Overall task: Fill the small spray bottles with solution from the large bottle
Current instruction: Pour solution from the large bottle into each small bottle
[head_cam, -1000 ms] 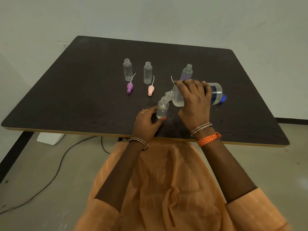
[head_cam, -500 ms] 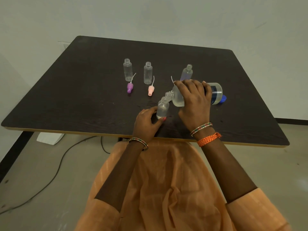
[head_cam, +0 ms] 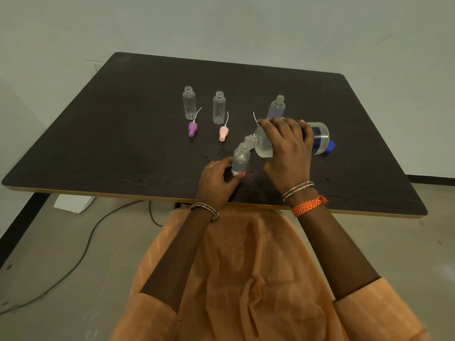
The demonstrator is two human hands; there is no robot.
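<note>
1. Your right hand (head_cam: pixel 286 148) is wrapped over the big bottle (head_cam: pixel 317 137). The fingers curl round its body and grip it.
2. The big bottle is tipped on its side, up off the desk (head_cam: pixel 110 134). Its open neck points to 9 o'clock and a bit down.
3. That neck sits right at the mouth of a small bottle (head_cam: pixel 240 159). The two mouths look like they touch.
4. Your left hand (head_cam: pixel 218 180) holds the small bottle low down. The thumb and fingers pinch its base.
5. The small bottle stands on the desk, near the front edge, and leans a little. A bit of clear liquid shows at its bottom.
6. A blue cap (head_cam: pixel 330 145) lies on the desk just behind the big bottle's base, at 3 o'clock from your right hand.
7. Three more small bottles stand open at 12 o'clock from your hands: the left one (head_cam: pixel 189 103), the middle one (head_cam: pixel 218 108) and the right one (head_cam: pixel 277 108).
8. A purple sprayer (head_cam: pixel 192 129) lies on the desk just in front of the left one.
9. A pink sprayer (head_cam: pixel 223 132) lies just in front of the middle one.
10. A thin white tube (head_cam: pixel 255 117) pokes up behind your right fingers. You cannot see what it joins to.
</note>
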